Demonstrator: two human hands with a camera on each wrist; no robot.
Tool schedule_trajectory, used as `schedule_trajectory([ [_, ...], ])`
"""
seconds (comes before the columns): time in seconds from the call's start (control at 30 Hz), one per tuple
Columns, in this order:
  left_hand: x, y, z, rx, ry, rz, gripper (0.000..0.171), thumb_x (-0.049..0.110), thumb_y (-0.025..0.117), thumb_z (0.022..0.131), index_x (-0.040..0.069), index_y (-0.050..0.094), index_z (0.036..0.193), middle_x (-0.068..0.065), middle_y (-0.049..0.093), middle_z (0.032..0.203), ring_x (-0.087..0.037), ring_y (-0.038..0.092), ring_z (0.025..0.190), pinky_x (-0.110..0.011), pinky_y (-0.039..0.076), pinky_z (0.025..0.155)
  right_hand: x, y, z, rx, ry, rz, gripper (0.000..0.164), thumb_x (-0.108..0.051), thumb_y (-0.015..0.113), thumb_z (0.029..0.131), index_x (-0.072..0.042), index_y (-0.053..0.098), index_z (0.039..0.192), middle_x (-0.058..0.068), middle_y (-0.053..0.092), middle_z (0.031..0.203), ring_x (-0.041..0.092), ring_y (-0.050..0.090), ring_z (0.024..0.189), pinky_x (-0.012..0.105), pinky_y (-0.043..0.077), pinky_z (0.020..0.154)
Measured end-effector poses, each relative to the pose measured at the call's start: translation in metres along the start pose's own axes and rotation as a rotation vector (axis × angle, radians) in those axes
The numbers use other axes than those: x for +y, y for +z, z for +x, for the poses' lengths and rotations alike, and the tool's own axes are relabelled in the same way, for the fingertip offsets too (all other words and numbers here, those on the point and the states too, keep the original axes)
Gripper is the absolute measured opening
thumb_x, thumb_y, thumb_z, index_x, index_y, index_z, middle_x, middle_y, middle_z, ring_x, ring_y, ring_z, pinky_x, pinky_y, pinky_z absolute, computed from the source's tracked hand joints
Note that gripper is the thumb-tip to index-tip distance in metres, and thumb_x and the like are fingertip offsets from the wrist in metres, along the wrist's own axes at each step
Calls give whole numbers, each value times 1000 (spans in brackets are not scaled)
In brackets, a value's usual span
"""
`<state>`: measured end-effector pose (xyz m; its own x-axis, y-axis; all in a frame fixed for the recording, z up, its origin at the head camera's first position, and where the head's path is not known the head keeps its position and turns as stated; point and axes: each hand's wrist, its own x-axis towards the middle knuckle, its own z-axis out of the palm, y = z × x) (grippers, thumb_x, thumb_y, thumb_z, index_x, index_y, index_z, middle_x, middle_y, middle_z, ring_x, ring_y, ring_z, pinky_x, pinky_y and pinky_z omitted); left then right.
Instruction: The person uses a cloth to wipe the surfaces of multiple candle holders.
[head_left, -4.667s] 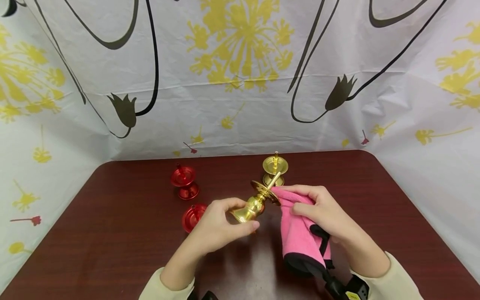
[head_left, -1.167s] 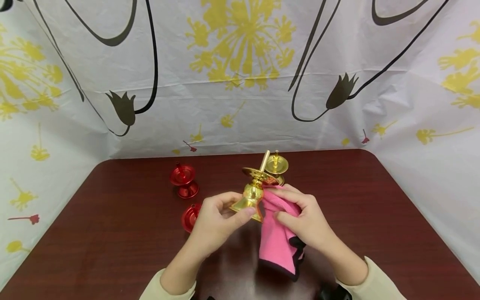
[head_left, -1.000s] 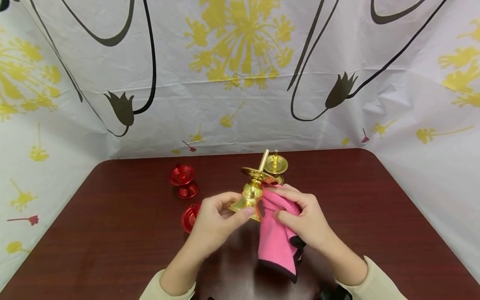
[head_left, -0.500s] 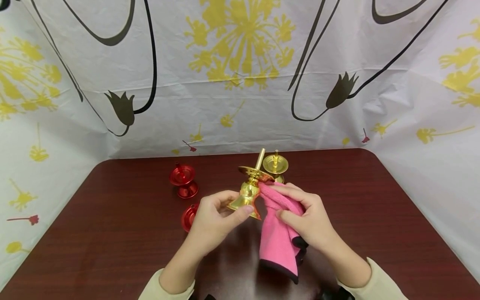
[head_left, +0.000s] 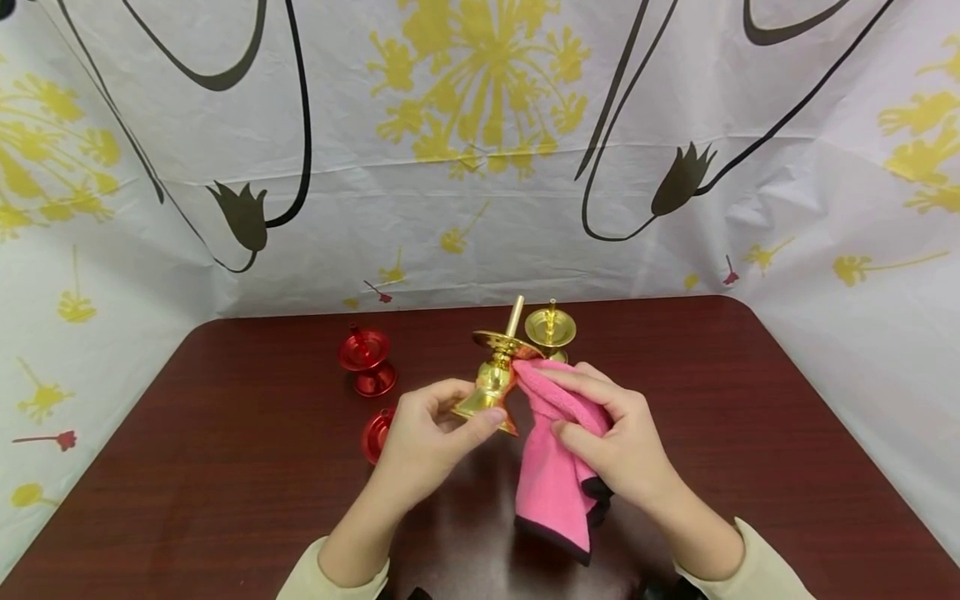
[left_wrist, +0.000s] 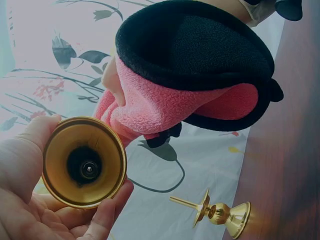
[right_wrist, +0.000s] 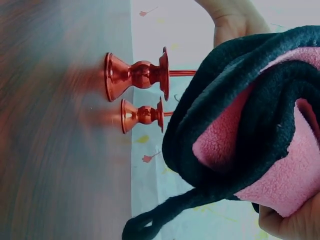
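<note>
My left hand grips a shiny gold candlestick by its flared base, above the table. The candlestick leans slightly right, its thin spike pointing up from a round dish. In my right hand is a pink cloth with black edging, pinched between thumb and fingers. A bunched corner of the cloth presses on the candlestick's body just under the dish, hiding part of it. The left wrist view looks into the hollow underside of the base. The right wrist view shows the cloth's black trim and hanging loop.
A second gold candlestick stands behind, near the table's back edge. Two red candlesticks stand to the left, a rear one and a nearer one partly behind my left hand. A patterned white sheet hangs behind the table.
Since the earliest frame the candlestick has turned more upright, and the cloth has shifted from its dish edge to the body beneath. Lately both hands drift slightly left, still gripping candlestick and cloth.
</note>
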<state>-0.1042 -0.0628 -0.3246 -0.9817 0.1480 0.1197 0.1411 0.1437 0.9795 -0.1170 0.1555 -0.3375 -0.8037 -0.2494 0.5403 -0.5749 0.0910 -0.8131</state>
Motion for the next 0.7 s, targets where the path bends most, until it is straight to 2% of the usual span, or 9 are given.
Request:
schedule_trajectory([
  [0.27,-3,6,0,-20,-12,71,21,19,81,82,6,73,97,-9,74,88,-8,64,71,-22,53,62,-6,3,-3,30,-40,-4,48,16,67,75,-2,71,119,3,65,103,10,59,79,21,52,54],
  [0.53,-4,8,-2,-20,-2,153,27,27,84,79,7,73,94,-7,73,85,-9,64,67,-23,56,61,-12,4,-5,-24,56,-39,50,12,68,78,-8,69,124,3,60,101,9,61,74,25,54,53],
  [0.63,-4,8,-2,-18,7,197,28,29,85,78,9,72,93,-4,73,83,-9,65,66,-23,56,61,-13,5,-6,-44,63,-48,50,11,69,79,-10,69,124,3,59,100,9,61,72,26,54,52],
  [0.7,-3,8,-3,-6,12,225,28,31,86,76,13,72,93,0,72,81,-8,65,66,-23,56,61,-13,6,-6,-56,38,-69,52,11,69,79,-11,68,126,3,60,102,9,61,74,25,54,53],
])
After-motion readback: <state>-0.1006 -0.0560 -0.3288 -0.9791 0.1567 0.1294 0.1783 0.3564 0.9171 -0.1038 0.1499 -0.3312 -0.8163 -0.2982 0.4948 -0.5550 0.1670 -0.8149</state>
